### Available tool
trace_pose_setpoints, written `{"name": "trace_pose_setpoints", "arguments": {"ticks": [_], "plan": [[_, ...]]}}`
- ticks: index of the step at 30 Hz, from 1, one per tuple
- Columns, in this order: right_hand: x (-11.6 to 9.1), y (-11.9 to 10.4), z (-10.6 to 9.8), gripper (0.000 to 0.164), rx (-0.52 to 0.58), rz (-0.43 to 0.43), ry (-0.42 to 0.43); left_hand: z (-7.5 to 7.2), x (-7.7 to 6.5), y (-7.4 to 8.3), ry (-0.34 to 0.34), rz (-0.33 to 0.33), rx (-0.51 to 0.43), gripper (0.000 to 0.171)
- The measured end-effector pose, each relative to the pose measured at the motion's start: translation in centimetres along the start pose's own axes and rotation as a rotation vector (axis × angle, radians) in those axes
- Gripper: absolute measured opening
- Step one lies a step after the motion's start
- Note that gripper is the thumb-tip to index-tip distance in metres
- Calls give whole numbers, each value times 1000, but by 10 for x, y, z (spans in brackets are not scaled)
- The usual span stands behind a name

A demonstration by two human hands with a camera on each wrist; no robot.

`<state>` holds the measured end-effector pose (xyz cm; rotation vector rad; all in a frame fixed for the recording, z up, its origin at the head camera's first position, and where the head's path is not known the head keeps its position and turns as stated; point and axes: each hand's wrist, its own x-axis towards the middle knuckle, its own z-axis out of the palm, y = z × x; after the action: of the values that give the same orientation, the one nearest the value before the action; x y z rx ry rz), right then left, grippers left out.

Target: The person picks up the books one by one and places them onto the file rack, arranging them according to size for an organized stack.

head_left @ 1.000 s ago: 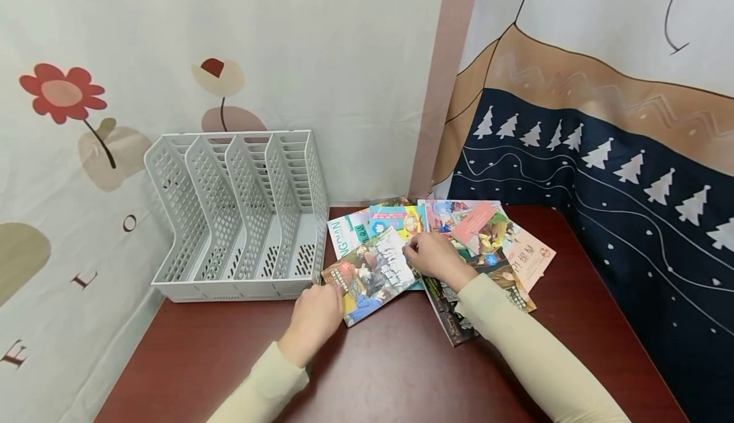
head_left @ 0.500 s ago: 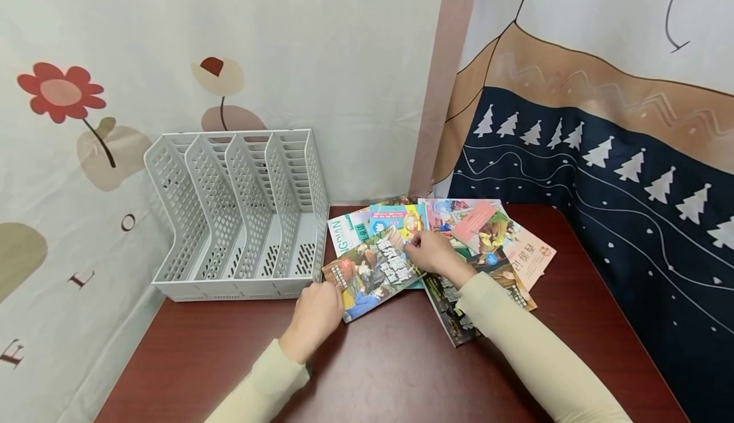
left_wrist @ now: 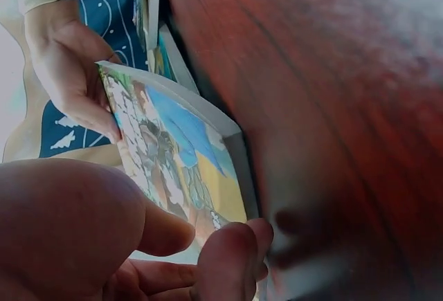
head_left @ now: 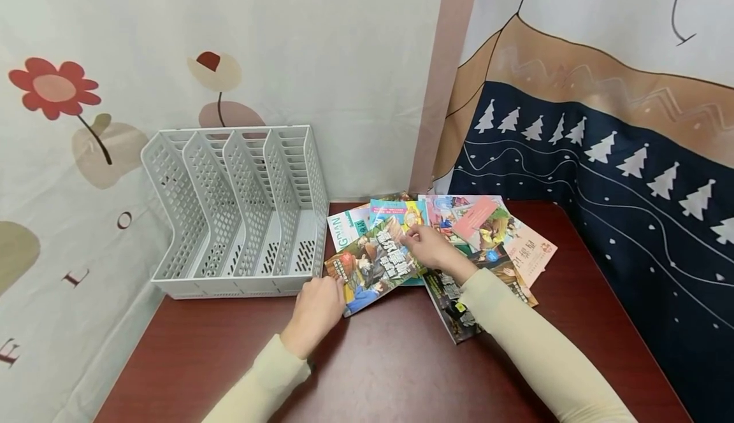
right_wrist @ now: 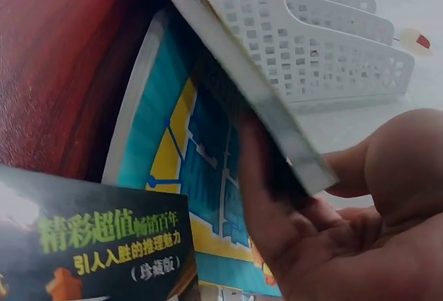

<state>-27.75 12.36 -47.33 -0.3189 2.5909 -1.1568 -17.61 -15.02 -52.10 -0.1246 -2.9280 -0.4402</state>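
A paperback book (head_left: 374,269) with an illustrated cartoon cover is lifted at a tilt above the pile. At its left end my left hand (head_left: 317,311) pinches it between thumb and fingers. My right hand (head_left: 437,254) grips the opposite end. In the right wrist view, the thumb lies on one side of the book (right_wrist: 256,86) and fingers reach under the other. The left wrist view shows the book's pale page edges and cover (left_wrist: 173,142) between both hands.
Left of the books stands a grey slotted file rack (head_left: 229,286) with several upright compartments. Several colourful books, including a dark-covered book (head_left: 450,311) and a pink-and-cream book (head_left: 530,254), overlap on the red-brown table (head_left: 373,372). Printed curtains hang behind.
The held book has tilted, so glare has left its cover and the title shows clearly. Both hands keep their hold and have hardly moved. The head view has shifted slightly.
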Motion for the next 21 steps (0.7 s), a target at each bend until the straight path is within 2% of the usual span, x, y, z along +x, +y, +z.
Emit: {"name": "trace_pose_setpoints", "arguments": {"ticks": [4, 7, 11, 17, 19, 21], "plan": [[-2, 4, -2, 29, 61, -14, 32, -14, 0, 11, -8, -15, -14, 56], [-5, 9, -7, 31, 116, -1, 66, -15, 1, 12, 13, -17, -15, 55], [-14, 17, -14, 32, 198, 19, 109, -15, 6, 14, 63, -17, -62, 54], [-33, 26, -22, 30, 379, 58, 148, -19, 16, 19, 136, -10, -210, 54], [-39, 28, -23, 30, 437, 62, 159, -20, 22, 21, 129, -15, -271, 57], [-44, 28, -24, 30, 486, 55, 165, -22, 27, 23, 88, -23, -361, 59]]}}
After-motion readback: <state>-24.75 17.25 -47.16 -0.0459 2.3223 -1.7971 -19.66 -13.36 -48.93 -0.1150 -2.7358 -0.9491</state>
